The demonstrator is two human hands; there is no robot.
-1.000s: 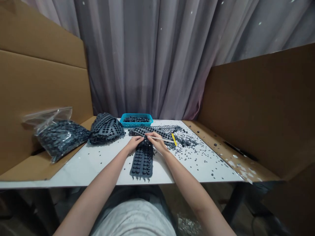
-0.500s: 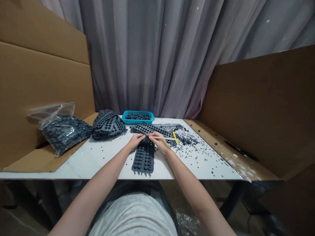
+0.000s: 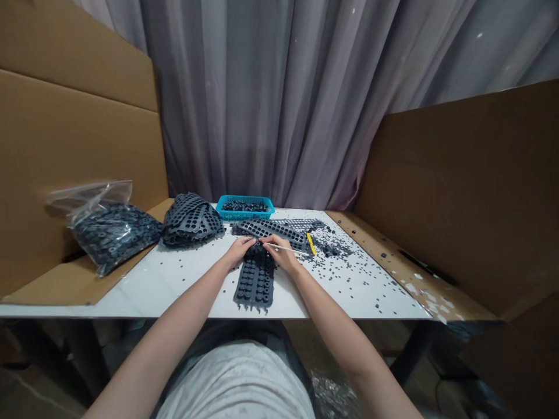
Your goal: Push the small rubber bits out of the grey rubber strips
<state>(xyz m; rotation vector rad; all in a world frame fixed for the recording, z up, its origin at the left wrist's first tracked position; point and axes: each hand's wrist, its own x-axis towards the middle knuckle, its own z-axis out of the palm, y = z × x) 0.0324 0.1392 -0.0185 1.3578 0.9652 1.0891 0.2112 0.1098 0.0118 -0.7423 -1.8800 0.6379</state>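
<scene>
A dark rubber strip with rows of round studs (image 3: 255, 280) lies lengthwise on the white table (image 3: 174, 285) before me. My left hand (image 3: 239, 251) presses on the strip's far end with bent fingers. My right hand (image 3: 280, 254) is beside it, pinching a thin white stick with a yellow end (image 3: 301, 248) whose tip points at the strip's top. A second studded strip (image 3: 275, 230) lies crosswise just behind both hands.
A blue basket (image 3: 245, 207) of small black pieces stands at the back. A heap of dark strips (image 3: 191, 219) and a clear bag of black rings (image 3: 109, 230) lie left. Several tiny black bits (image 3: 349, 267) are scattered right. Cardboard walls (image 3: 463, 192) flank the table.
The view has tilted up a little, so the table sits lower in frame. Both hands stay at the strip's far end; the stick has shifted only slightly.
</scene>
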